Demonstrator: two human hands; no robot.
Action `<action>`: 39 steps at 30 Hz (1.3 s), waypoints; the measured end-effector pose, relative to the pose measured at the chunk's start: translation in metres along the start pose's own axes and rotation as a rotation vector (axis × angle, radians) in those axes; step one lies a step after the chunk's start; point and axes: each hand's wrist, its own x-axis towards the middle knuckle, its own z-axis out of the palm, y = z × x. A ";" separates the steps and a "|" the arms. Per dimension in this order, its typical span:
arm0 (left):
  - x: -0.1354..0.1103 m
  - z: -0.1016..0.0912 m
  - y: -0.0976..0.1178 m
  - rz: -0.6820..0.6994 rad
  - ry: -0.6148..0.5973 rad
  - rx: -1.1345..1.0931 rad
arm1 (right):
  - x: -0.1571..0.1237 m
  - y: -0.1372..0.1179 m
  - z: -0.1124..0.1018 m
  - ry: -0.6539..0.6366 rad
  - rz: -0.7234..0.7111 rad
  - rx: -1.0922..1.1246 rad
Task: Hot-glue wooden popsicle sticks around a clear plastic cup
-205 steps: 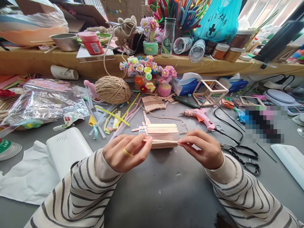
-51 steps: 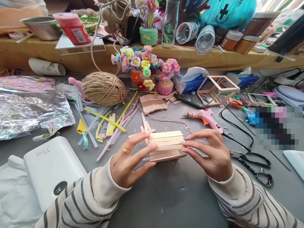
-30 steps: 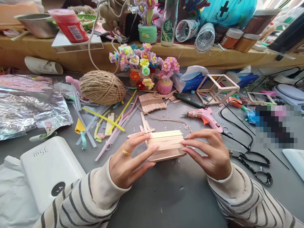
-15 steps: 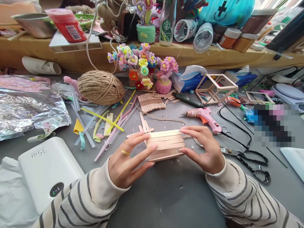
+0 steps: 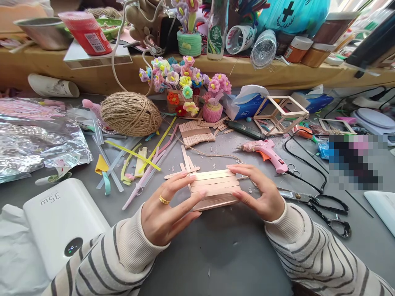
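A small box of popsicle sticks [image 5: 215,186] sits on the grey table in front of me, its upper face a row of pale sticks laid edge to edge. My left hand [image 5: 173,205], with a gold ring, grips its left end, fingertips on the top and side. At the other end, my right hand [image 5: 261,191] has its thumb and fingers on the right corner. Loose popsicle sticks [image 5: 185,160] lie just behind the box. To the right are a pink glue gun [image 5: 267,154] and black-handled scissors [image 5: 321,205].
A jute twine ball [image 5: 131,113], a bundle of popsicle sticks [image 5: 197,135] and a stick frame [image 5: 280,115] stand farther back. Pipe-cleaner flowers [image 5: 183,80] are near the shelf. A white power bank [image 5: 64,226] lies at left. The glue gun's black cord loops at right.
My right hand has shifted slightly left along the box, its fingers now farther onto the top. The box is tilted a little differently; my left hand stays on its left end.
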 end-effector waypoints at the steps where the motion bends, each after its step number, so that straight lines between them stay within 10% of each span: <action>1: 0.000 0.000 0.000 -0.002 0.003 0.001 | 0.000 0.000 0.000 -0.004 0.005 0.004; 39: -0.003 0.005 0.001 0.023 0.014 0.078 | 0.000 -0.004 -0.001 0.001 -0.011 -0.049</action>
